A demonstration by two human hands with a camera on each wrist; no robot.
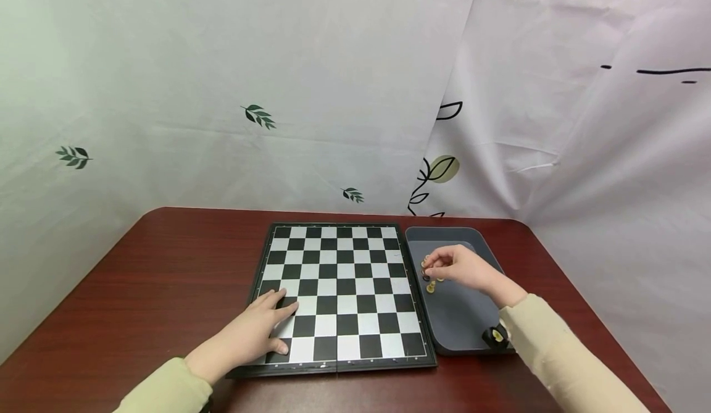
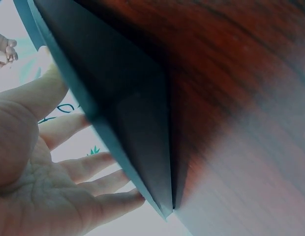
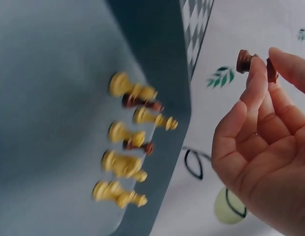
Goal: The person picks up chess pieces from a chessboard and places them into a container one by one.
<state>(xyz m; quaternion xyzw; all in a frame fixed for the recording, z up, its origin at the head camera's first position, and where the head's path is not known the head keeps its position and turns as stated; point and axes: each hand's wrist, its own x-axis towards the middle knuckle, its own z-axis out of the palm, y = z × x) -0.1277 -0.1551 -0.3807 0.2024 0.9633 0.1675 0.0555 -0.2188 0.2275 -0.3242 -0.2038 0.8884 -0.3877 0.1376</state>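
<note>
My right hand (image 1: 452,266) is over the grey tray, pinching a dark brown chess piece (image 3: 244,61) between thumb and fingertips. A finger covers the middle of the piece, and brown shows on both sides of it. Below that hand, several yellow chess pieces (image 3: 122,162) and a few dark ones (image 3: 137,146) stand inside the tray (image 1: 463,326). My left hand (image 1: 250,333) rests with spread fingers on the front left corner of the black-and-white chessboard (image 1: 347,305). In the left wrist view its fingertips touch the board's dark rim (image 2: 93,115).
Board and tray sit side by side on a reddish-brown wooden table (image 1: 139,302), the tray to the right. A white cloth (image 1: 333,92) with leaf prints hangs behind the table. A black band with a yellow mark (image 1: 496,337) is at my right cuff.
</note>
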